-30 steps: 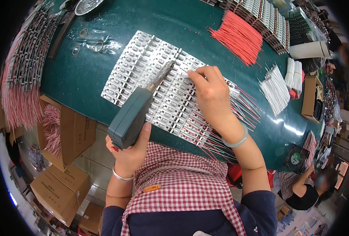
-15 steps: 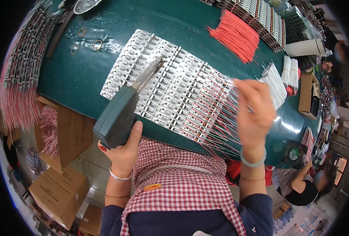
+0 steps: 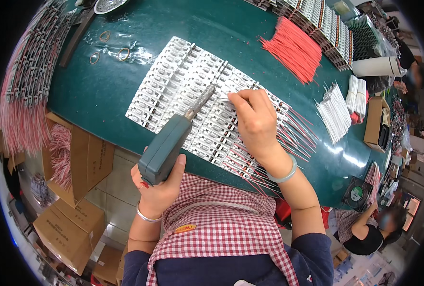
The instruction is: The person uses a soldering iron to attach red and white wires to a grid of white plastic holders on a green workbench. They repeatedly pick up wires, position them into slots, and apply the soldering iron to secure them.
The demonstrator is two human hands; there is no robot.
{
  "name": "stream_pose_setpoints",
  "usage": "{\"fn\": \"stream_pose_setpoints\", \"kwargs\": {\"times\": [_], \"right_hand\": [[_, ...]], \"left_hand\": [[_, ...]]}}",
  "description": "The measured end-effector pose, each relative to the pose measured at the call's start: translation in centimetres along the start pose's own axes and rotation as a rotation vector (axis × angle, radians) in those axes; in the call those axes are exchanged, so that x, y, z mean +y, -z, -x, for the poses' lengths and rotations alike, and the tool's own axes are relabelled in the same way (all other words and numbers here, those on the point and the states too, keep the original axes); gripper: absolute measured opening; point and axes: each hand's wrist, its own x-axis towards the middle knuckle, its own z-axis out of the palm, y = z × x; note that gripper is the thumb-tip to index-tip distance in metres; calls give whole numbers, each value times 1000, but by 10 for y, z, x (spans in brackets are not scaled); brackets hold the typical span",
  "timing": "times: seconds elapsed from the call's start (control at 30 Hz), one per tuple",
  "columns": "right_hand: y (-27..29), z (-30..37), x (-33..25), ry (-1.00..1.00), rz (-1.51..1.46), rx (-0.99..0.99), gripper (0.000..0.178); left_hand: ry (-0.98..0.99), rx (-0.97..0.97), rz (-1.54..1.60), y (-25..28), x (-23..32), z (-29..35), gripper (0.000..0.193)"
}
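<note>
In my left hand (image 3: 163, 193) is a dark green soldering gun (image 3: 165, 147), its grip wrapped by my fingers. Its long, stained metal tip (image 3: 203, 101) points up over a panel of small white circuit boards (image 3: 166, 78). My right hand (image 3: 256, 125) is closed in a pinch above the panel, close to the right of that tip. A short white end, seemingly of a white wire (image 3: 224, 96), pokes out at its fingertips; the palm hides the rest. Red and white wires (image 3: 295, 136) fan out from the panel's right side, partly under my right wrist.
Red wires (image 3: 295, 50) and white wires (image 3: 334, 114) lie in piles on the green table (image 3: 97, 90). Stacked panels (image 3: 329, 33) stand at the far right. Wired boards (image 3: 33, 71) hang at the left above cardboard boxes (image 3: 90, 162). Another person (image 3: 364, 226) sits at the right.
My right hand has moved left from the wire ends at the panel's right side to over its middle. My left hand has carried the soldering gun to the right, nearer the right fingers.
</note>
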Motion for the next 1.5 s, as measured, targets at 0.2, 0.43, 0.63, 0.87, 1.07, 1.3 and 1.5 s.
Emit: {"fn": "stream_pose_setpoints", "kwargs": {"times": [0.2,0.43,0.63,0.87,1.07,1.3,1.5], "right_hand": [[1,0,-1,-5,9,-19,29],[0,1,-1,-3,16,-36,30],[1,0,-2,-8,14,-38,29],[0,1,-1,-7,21,-30,29],[1,0,-3,-16,15,-31,29],[4,5,-11,7,-6,-13,29],[1,5,-10,12,-5,-37,29]], "left_hand": [[-18,-15,41,-6,-2,-4,21],[-19,-78,-66,-8,4,-5,17],[-117,-79,-124,-8,3,-6,18],[-119,-6,-104,-3,4,0,17],[-56,-2,-39,0,1,6,21],[-93,-8,-80,3,0,8,21],[-87,-38,-86,2,1,9,22]]}}
